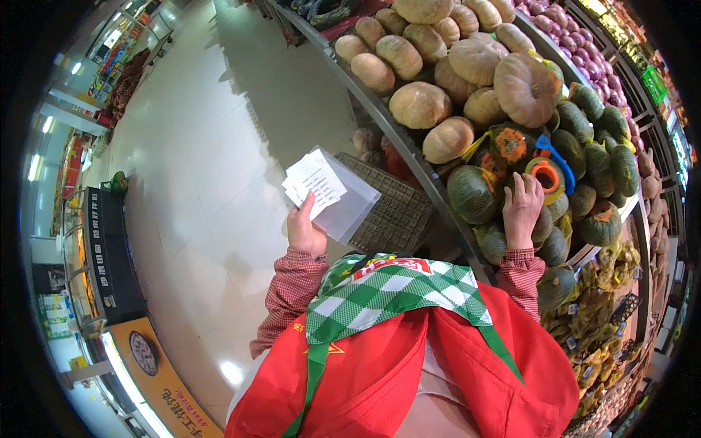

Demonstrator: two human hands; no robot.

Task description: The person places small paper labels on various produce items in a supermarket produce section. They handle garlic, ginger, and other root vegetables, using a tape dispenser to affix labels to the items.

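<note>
My left hand (pixel 308 232) grips a small stack of printed paper slips (pixel 315 180) together with a clear plastic sleeve (pixel 353 211), held over the aisle beside the produce stand. My right hand (pixel 523 208) is over the dark green pumpkins (pixel 472 192), palm down. Its fingertips meet the left edge of a roll of tape with an orange core (pixel 545 175), set in a blue tape dispenser (pixel 559 159). Whether those fingers pinch the tape or only rest there is hidden. Cut pumpkin faces (pixel 512 143) show orange flesh just beyond the hand.
Tan pumpkins (pixel 420 105) are heaped at the stand's far end, with red onions (pixel 583 46) behind. A metal rail (pixel 383 115) edges the stand. Below it sits a woven-pattern crate (pixel 391 211). Yellow net bags (pixel 594 306) lie at right; a black counter (pixel 112 257) stands across the tiled floor.
</note>
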